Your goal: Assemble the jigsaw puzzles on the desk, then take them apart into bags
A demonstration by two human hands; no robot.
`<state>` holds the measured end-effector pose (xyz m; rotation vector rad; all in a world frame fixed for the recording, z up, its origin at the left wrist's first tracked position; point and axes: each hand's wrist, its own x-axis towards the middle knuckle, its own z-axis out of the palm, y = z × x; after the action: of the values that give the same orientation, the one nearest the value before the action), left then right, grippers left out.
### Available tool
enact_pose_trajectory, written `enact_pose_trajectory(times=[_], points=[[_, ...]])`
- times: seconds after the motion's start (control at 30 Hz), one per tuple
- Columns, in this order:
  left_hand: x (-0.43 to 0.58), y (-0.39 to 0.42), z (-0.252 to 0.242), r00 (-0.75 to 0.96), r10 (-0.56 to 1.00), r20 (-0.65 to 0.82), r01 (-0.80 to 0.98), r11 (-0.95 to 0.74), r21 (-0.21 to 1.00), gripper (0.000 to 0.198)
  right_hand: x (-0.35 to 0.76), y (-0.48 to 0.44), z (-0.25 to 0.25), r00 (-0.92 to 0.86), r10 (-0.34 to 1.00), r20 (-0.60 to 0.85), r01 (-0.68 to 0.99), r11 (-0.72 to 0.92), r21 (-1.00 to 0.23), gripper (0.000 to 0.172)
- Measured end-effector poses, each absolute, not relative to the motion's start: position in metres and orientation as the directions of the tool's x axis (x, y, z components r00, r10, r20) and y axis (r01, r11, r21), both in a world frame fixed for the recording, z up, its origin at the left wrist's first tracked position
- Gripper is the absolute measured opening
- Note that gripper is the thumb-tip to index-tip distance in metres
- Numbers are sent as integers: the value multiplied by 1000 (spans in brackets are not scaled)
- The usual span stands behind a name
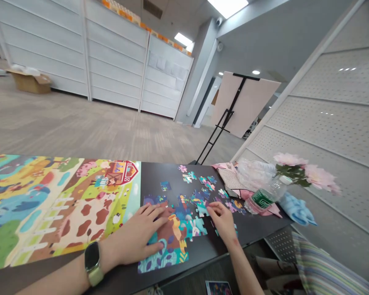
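1. seen from above, at a black table (246,228): bare left hand (143,230) and bare right hand (223,219), both at a jigsaw with a partly joined section (174,250) near the table's close edge.
2. left arm: reaching in from the lower left corner, with a dark-faced watch (92,257) on a pale green band around the wrist.
3. left hand: laid palm down over the left side of the joined section, fingers loosely spread and pointing up and right, thumb stretched out below, well apart from them; grip wide open, holding nothing.
4. right arm: rising from the bottom edge, slanting up and left.
5. right hand: curled and turned leftward, thumb and forefinger drawn close together at the right edge of a light teal puzzle piece (202,209); cannot tell whether pinching or only touching.
6. beyond the joined section: loose pieces (207,182), scattered singly and in small clusters.
7. left of the jigsaw: a bright farm picture (86,217), lying flat, with a spotted cow.
8. toward the right end: a clear bottle (264,199) with green label, tilted, near pink flowers (320,176).
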<state>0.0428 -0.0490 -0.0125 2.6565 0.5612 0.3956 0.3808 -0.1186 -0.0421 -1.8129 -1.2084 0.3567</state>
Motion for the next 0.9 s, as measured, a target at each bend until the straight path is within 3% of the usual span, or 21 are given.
enact_pose_trajectory(times=[0.37,0.6,0.9], points=[[42,-47,-4,890,442,112,355,-825,440,60,377,-121,-44,473,841,264,648,-129,-750,26],[41,-46,-9,881,446,155,335,-822,461,56,378,-124,-42,472,842,262,612,-99,-784,28],[42,-49,-4,884,454,108,360,-811,462,57,369,-123,-37,381,897,223,601,-57,-797,27]])
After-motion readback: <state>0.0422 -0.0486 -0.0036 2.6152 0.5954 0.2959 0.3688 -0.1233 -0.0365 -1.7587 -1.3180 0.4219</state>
